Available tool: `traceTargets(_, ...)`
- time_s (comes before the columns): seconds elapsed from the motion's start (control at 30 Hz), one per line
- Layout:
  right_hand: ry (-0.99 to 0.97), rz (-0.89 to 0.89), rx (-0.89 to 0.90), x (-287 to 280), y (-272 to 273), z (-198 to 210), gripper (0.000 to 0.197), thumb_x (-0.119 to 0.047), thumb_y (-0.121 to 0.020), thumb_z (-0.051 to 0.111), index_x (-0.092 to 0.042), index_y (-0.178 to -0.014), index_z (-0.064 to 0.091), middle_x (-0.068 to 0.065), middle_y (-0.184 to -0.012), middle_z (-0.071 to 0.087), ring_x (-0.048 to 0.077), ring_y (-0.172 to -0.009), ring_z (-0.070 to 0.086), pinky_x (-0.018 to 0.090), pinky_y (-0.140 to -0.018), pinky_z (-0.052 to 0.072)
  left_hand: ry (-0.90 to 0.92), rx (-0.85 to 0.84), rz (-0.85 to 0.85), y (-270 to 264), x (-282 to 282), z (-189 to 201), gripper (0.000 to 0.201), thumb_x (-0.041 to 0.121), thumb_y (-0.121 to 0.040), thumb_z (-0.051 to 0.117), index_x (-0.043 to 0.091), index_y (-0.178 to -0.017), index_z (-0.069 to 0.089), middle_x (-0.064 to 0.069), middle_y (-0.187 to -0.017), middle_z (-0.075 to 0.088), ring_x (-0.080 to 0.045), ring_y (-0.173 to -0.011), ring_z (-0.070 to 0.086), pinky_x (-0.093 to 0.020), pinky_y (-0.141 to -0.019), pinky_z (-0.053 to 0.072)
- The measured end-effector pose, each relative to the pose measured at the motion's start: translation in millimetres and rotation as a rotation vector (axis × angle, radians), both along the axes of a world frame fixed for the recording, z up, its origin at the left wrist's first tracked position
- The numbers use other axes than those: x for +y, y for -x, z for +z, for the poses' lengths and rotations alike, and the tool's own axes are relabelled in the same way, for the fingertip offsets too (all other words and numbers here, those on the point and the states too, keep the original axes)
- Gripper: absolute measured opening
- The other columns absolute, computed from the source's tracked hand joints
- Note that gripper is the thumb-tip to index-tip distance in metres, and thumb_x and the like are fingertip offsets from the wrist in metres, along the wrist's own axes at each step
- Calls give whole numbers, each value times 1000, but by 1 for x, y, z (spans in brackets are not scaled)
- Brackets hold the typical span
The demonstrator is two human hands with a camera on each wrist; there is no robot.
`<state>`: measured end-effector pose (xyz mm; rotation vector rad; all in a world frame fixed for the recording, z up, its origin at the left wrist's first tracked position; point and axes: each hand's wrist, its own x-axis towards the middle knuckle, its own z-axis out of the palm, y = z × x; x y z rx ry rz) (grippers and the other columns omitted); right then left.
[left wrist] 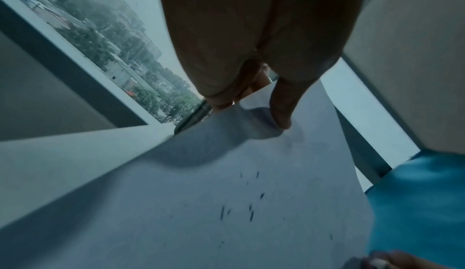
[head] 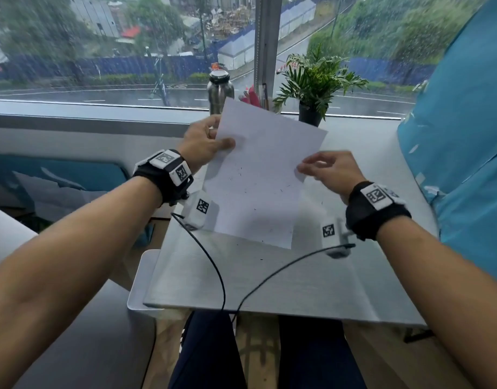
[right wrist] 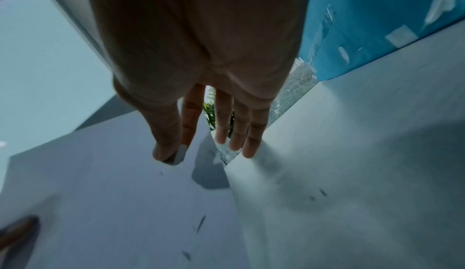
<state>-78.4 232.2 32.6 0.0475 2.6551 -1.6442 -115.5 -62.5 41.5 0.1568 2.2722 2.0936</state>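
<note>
the sheet of paper (head: 264,175) is in the middle of the frame, tilted up over the table (head: 269,282). the left hand (head: 202,141) pinches its left edge and the right hand (head: 331,168) pinches its right edge — best to hold softly and evenly, so it does not crease.

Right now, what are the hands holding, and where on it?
A sheet of paper: left hand pinches its left edge, right hand its right edge.

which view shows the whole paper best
The head view: nearly the whole paper shows, with the left hand and right hand pinching its side edges. Each wrist view shows only a blurred part by that hand's fingers.
</note>
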Motion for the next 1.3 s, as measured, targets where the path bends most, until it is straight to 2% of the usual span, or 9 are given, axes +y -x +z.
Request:
traceTargets(0.13,160,-65,159,-7,-3,38,26,-24,-68,87,-13,-90,77,4,-86,75,9,-72,66,19,-66,51,-51,110,-28,-17,-4,35,44,1,-82,71,-6,-123,58,-10,-102,74,-21,-88,73,-32,-73,58)
traceTargets(0.37,6,-22,378,-16,-30,69,26,-35,-69,85,-19,-89,79,-3,-84,75,9,-77,70,18,-72,54,-32,259,19,-44,-8,67,23,-1,-93,59,-4,-116,61,8,-84,76,-5,-75,71,-19,-64,54)
traceTargets(0.47,35,-44,426,-12,-38,78,25,-35,-69,85,-20,-89,79,-4,-85,76,8,-73,68,13,-64,50,-45,287,26,-51,-14,71,32,1,-91,63,-12,-120,59,2,-94,76,-12,-83,71,-28,-73,57)
traceTargets(0.6,47,-6,470,-11,-48,95,25,-31,-70,85,-16,-89,78,0,-87,75,9,-76,69,13,-63,50,-76,286,-9,-61,-14,78,26,5,-93,62,-1,-119,63,-4,-105,75,-19,-91,72,-33,-74,59)
traceTargets(0.77,59,-69,454,9,-51,102,25,-34,-66,86,-20,-86,78,-10,-98,71,-1,-102,64,32,-93,53,-175,273,-21,-63,-3,85,23,5,-94,60,2,-117,64,-6,-104,74,-24,-92,72,-42,-74,60)
traceTargets(0.87,28,-89,367,29,-53,91,25,-34,-66,87,-21,-86,78,-9,-108,68,-2,-106,61,27,-92,50,-240,227,-56,-59,17,85,26,4,-96,58,-1,-120,61,-13,-115,70,-32,-103,69,-49,-82,58)
traceTargets(1.07,85,-132,265,70,-59,67,24,-25,-70,85,-12,-89,77,3,-84,75,3,-69,67,22,-69,52,-340,126,-70,-37,71,73,17,0,-98,52,0,-111,62,-6,-97,75,-27,-90,72,-47,-80,59)
traceTargets(1.17,128,-255,346,90,-51,67,19,-28,-69,85,-20,-84,77,1,-96,73,2,-85,68,24,-86,55,-354,70,-84,-25,99,67,23,0,-96,54,-7,-117,59,-10,-96,74,-28,-88,71,-46,-78,59)
traceTargets(1.3,36,-201,301,111,-36,65,24,-40,-62,88,-32,-82,78,-1,-122,61,-1,-123,51,25,-104,38,-319,22,-258,-13,129,70,40,4,-91,58,-14,-126,52,-25,-115,65,-34,-101,65,-49,-92,54)
